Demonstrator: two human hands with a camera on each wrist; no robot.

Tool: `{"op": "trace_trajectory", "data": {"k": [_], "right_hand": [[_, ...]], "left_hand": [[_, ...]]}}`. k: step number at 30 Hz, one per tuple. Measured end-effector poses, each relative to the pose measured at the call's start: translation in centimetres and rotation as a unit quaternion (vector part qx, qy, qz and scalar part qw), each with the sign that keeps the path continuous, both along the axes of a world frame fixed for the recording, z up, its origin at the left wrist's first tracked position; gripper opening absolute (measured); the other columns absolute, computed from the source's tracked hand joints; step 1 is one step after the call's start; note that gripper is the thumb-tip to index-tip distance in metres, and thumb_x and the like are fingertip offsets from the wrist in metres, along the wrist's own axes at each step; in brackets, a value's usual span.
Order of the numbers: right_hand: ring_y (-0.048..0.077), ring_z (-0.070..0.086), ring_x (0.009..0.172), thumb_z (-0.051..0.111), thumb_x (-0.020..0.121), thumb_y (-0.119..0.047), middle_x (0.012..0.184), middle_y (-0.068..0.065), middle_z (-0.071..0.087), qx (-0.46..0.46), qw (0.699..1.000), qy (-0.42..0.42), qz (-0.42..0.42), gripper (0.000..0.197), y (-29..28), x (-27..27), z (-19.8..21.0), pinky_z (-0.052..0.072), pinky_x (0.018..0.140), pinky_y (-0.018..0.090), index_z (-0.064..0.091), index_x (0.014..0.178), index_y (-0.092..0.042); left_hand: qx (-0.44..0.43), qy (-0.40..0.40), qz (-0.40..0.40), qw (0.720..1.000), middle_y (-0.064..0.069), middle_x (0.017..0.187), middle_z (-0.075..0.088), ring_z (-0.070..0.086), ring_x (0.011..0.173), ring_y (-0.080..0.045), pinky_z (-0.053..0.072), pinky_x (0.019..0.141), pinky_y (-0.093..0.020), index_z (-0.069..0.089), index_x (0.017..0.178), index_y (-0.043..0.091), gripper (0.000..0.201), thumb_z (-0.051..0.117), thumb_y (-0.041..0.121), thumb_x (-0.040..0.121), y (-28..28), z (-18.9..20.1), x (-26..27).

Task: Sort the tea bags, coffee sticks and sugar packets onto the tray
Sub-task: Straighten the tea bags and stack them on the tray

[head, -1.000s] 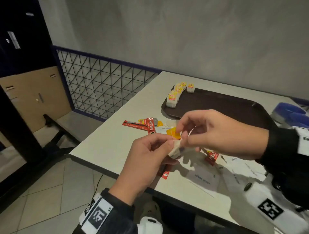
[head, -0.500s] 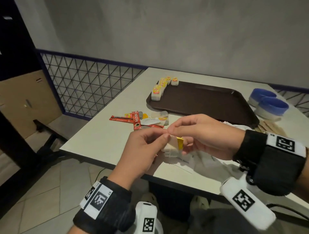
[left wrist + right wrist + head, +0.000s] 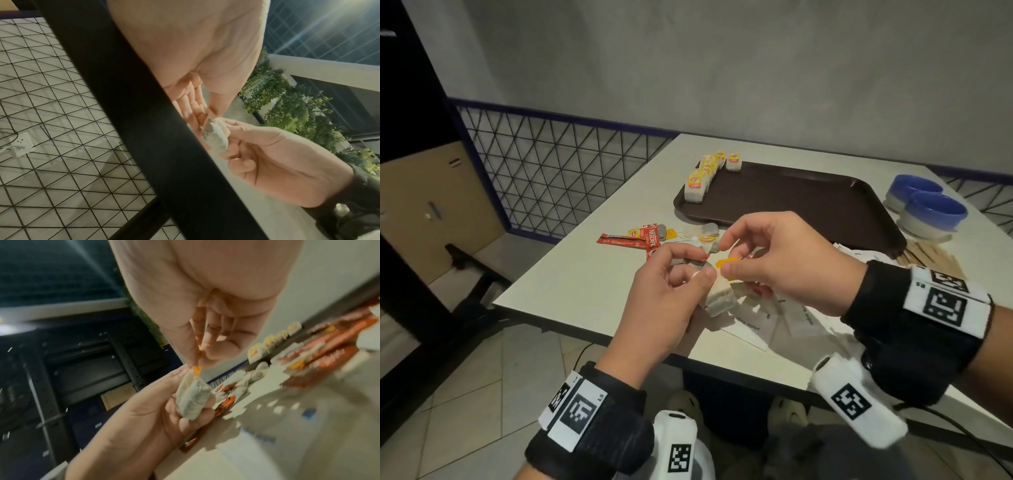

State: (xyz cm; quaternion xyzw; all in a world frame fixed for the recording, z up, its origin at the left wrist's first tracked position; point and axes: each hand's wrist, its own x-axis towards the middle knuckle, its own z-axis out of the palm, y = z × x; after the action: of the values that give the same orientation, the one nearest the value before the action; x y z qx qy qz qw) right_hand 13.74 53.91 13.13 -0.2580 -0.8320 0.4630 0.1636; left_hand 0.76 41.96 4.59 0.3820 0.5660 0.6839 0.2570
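left hand (image 3: 667, 291) grip clamped on tea bag (image 3: 719, 296) near the tray (image 3: 808, 205), right hand (image 3: 784, 260) pinching its yellow tag (image 3: 726, 263), right wrist view alone showing the bag's crumpled underside, over the counter (image 3: 585, 281)

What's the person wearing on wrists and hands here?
Both hands bare: left hand, right hand. Each wrist has a black fabric wristband bearing white square-coded marker patches, plus a white cylindrical wrist camera pod with its own marker.
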Motion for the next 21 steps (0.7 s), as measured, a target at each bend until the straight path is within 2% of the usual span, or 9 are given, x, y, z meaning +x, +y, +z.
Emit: {"op": "trace_trajectory", "data": {"k": [2, 4, 6, 8, 11, 14, 17, 19, 21], "right_hand": [[0.011, 0.06, 0.048, 0.082, 0.084, -0.009, 0.081, 0.006, 0.07, 0.068, 0.998, -0.011, 0.015, 0.017, 0.0, -0.1, 0.3, 0.052, 0.051, 0.035, 0.071, 0.097, -0.014], [0.011, 0.062, 0.051, 0.081, 0.085, -0.012, 0.078, 0.001, 0.071, 0.091, 0.995, -0.02, 0.026, 0.012, 0.0, -0.3, 0.4, 0.056, 0.053, 0.04, 0.073, 0.094, -0.015], [0.015, 0.065, 0.054, 0.081, 0.086, -0.013, 0.076, 0.003, 0.071, 0.092, 0.995, -0.02, 0.024, 0.008, -0.2, -0.6, 0.4, 0.059, 0.054, 0.04, 0.074, 0.091, -0.013], [0.018, 0.067, 0.056, 0.079, 0.087, -0.01, 0.075, 0.005, 0.072, 0.095, 0.995, -0.021, 0.015, 0.006, -0.3, -0.7, 0.4, 0.061, 0.054, 0.037, 0.074, 0.09, -0.013], [0.018, 0.068, 0.058, 0.077, 0.087, -0.004, 0.078, 0.012, 0.072, 0.081, 0.997, -0.016, 0.0, 0.006, -0.5, -0.9, 0.4, 0.059, 0.055, 0.032, 0.073, 0.09, -0.008], [0.015, 0.067, 0.056, 0.076, 0.087, -0.001, 0.08, 0.024, 0.071, 0.044, 0.999, -0.001, -0.011, 0.009, -1.0, -0.9, 0.5, 0.056, 0.054, 0.024, 0.069, 0.091, 0.002], [0.025, 0.065, 0.061, 0.072, 0.089, 0.002, 0.078, 0.031, 0.067, -0.048, 0.998, 0.033, -0.02, 0.014, -1.8, -1.0, 0.3, 0.052, 0.051, 0.02, 0.063, 0.095, 0.011], [0.031, 0.062, 0.065, 0.069, 0.091, 0.004, 0.079, 0.029, 0.063, -0.12, 0.991, 0.055, -0.019, 0.017, -2.2, -1.1, 0.0, 0.055, 0.052, 0.024, 0.059, 0.099, 0.014], [0.033, 0.061, 0.068, 0.069, 0.091, 0.004, 0.082, 0.025, 0.063, -0.15, 0.987, 0.06, -0.021, 0.017, -2.4, -1.3, -0.3, 0.06, 0.06, 0.031, 0.059, 0.101, 0.013]], "left_hand": [[-0.007, 0.002, -0.013, 1.0, -0.003, 0.064, 0.057, 0.051, 0.053, -0.006, 0.043, 0.055, -0.018, 0.064, 0.11, 0.02, 0.017, 0.07, 0.014, 0.097, -0.1, 0.0, -0.1], [-0.007, 0.0, -0.027, 1.0, -0.004, 0.064, 0.057, 0.047, 0.05, -0.006, 0.041, 0.052, -0.018, 0.062, 0.113, 0.019, 0.02, 0.071, 0.013, 0.096, -0.3, 0.1, -0.3], [-0.003, -0.003, -0.031, 1.0, -0.005, 0.065, 0.061, 0.052, 0.053, -0.008, 0.045, 0.055, -0.022, 0.062, 0.115, 0.02, 0.022, 0.071, 0.015, 0.096, -0.5, 0.1, -0.6], [0.0, -0.013, -0.023, 1.0, -0.006, 0.068, 0.065, 0.058, 0.058, -0.013, 0.051, 0.059, -0.031, 0.062, 0.114, 0.023, 0.022, 0.071, 0.016, 0.096, -0.5, 0.1, -0.8], [0.01, -0.017, -0.002, 1.0, 0.002, 0.062, 0.06, 0.056, 0.056, -0.008, 0.047, 0.055, -0.024, 0.061, 0.113, 0.021, 0.022, 0.071, 0.012, 0.095, -0.5, -0.1, -0.7], [0.022, -0.023, 0.006, 0.999, -0.002, 0.064, 0.056, 0.057, 0.061, -0.01, 0.048, 0.057, -0.024, 0.062, 0.11, 0.021, 0.021, 0.071, 0.009, 0.095, -0.5, -0.3, -0.7], [0.033, -0.033, 0.007, 0.999, -0.008, 0.069, 0.057, 0.061, 0.066, -0.013, 0.052, 0.062, -0.026, 0.062, 0.108, 0.02, 0.02, 0.07, 0.007, 0.095, -0.6, -0.3, -0.7], [0.044, -0.04, 0.005, 0.998, 0.002, 0.066, 0.062, 0.062, 0.059, -0.006, 0.05, 0.055, -0.02, 0.059, 0.11, 0.015, 0.02, 0.068, 0.005, 0.096, -0.7, -0.1, -0.6], [0.05, -0.05, 0.006, 0.997, 0.006, 0.067, 0.067, 0.068, 0.061, -0.007, 0.054, 0.056, -0.024, 0.057, 0.112, 0.013, 0.021, 0.068, 0.004, 0.096, -0.8, 0.1, -0.5]]}}
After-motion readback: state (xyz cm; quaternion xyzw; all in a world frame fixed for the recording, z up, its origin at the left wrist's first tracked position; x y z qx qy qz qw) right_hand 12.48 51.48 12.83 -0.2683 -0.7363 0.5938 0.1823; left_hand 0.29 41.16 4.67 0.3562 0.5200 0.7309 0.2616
